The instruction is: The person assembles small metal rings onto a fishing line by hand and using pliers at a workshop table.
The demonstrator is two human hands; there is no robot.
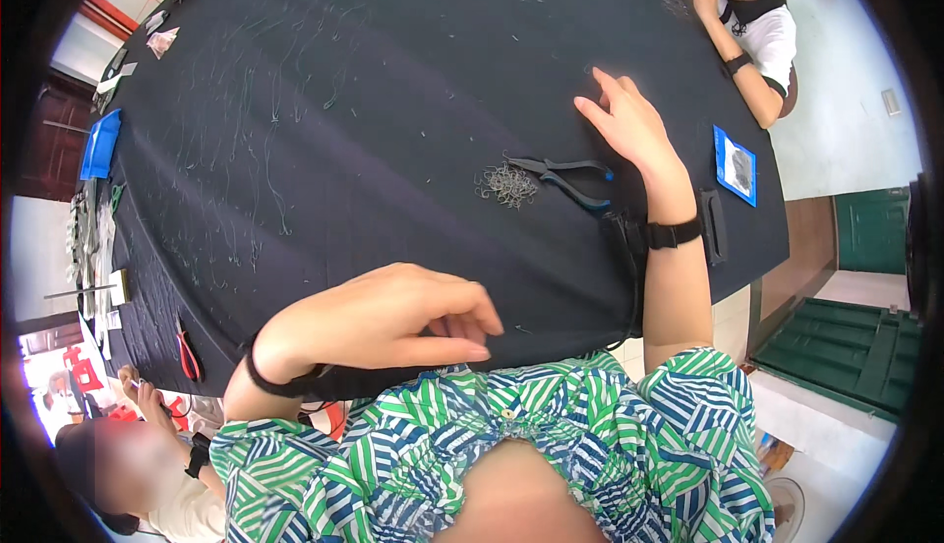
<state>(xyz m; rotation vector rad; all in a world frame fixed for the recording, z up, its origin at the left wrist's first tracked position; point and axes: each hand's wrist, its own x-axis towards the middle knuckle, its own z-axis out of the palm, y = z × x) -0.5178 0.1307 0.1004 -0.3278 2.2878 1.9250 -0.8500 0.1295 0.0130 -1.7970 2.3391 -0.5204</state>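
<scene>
Pliers [580,165] lie beside heap of hook-shaped metal bits [506,187] on black-draped surface [374,223]

A person in a green, blue and white patterned top [492,400] sits with both hands over dark cloth. The right hand [629,128], farther out, reaches past the pliers, its thumb and forefinger spread apart and gripping nothing that I can see. The left hand [393,319] is near the person's body, fingers loosely curled; whether they hold something fine, I cannot tell. The pliers lie with handles apart toward the right, their tips at the far edge of the heap, which sits between the two hands. Thin green threads [278,164] stretch across the left and far part of the cloth. A blue-edged packet [736,166] lies right of the right forearm, and a red-handled tool [187,354] near the left edge. Co-workers sit at far right [772,36] and near left [138,474].
</scene>
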